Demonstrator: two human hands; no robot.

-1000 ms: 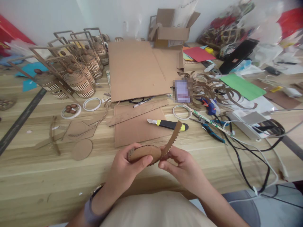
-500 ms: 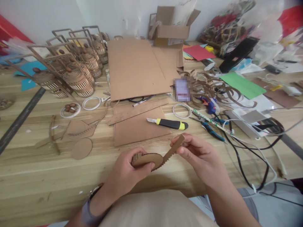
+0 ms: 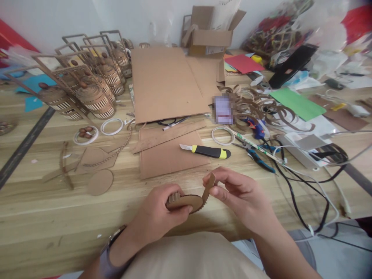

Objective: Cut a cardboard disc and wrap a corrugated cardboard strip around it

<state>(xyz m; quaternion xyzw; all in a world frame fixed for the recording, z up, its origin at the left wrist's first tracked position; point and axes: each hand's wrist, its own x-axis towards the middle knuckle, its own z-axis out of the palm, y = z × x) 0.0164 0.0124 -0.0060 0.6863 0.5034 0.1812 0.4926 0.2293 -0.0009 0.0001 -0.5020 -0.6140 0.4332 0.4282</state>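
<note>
My left hand point(image 3: 158, 212) grips a round brown cardboard disc point(image 3: 186, 202) low over the near edge of the wooden table point(image 3: 43, 217). A corrugated cardboard strip point(image 3: 208, 188) runs along the disc's right rim and stands up from it. My right hand point(image 3: 236, 193) pinches the strip's free end between thumb and fingers, just right of the disc. Both hands are closed on these pieces.
A yellow-and-black utility knife point(image 3: 207, 151) lies just beyond the hands, beside flat cardboard pieces point(image 3: 167, 153). Pliers point(image 3: 258, 157) and black cables point(image 3: 302, 193) lie to the right. Several cardboard lantern models point(image 3: 87, 87) stand at the far left, an open box point(image 3: 207, 33) at the back.
My right hand slid up the strip to its free end and bent it down toward the disc. The strip now stands shorter. The disc shifted slightly right in my left hand.
</note>
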